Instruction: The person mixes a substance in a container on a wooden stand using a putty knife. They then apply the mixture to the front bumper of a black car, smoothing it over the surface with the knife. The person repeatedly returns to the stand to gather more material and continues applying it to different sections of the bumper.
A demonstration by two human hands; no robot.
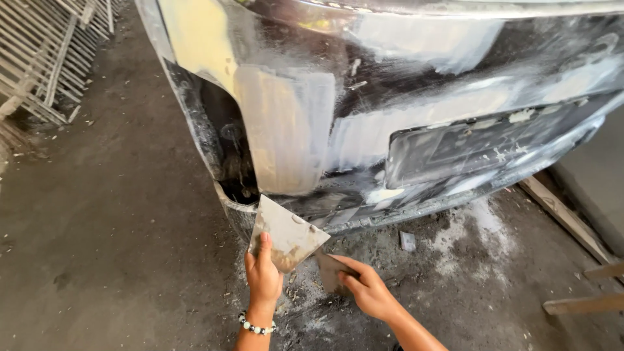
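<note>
Starting at the left edge, one stack of pale metal grilles (45, 55) lies on the concrete floor (110, 214), well apart from the work area. Next comes one dark car bumper (416, 97), patched with pale body filler; its near corner carries one broad filler patch (286, 130) running down to the lower lip.

Two hands are in view, both the person's own. The left hand (263, 276) wears one beaded bracelet (255, 325) at the wrist and is clenched around the lower corner of one flat metal spreader plate (286, 234). The plate is held tilted, its upper corner just under the filler patch and close against the bumper's lower lip; whether it touches the bumper cannot be told. A smear of grey filler sits on its face.

Just right of it, the right hand (367, 286) grasps one smaller putty blade (330, 270) between thumb and fingers. The blade's tip meets the lower right edge of the plate, so the two tools are touching. Both hands hang low, in front of the bumper's corner and above the floor.

Below and right of the hands, one spread of white sanding dust (468, 240) covers the floor beneath the bumper, with one small grey block (407, 241) lying in it. At the far right, three wooden battens (572, 260) rest on the floor.
</note>
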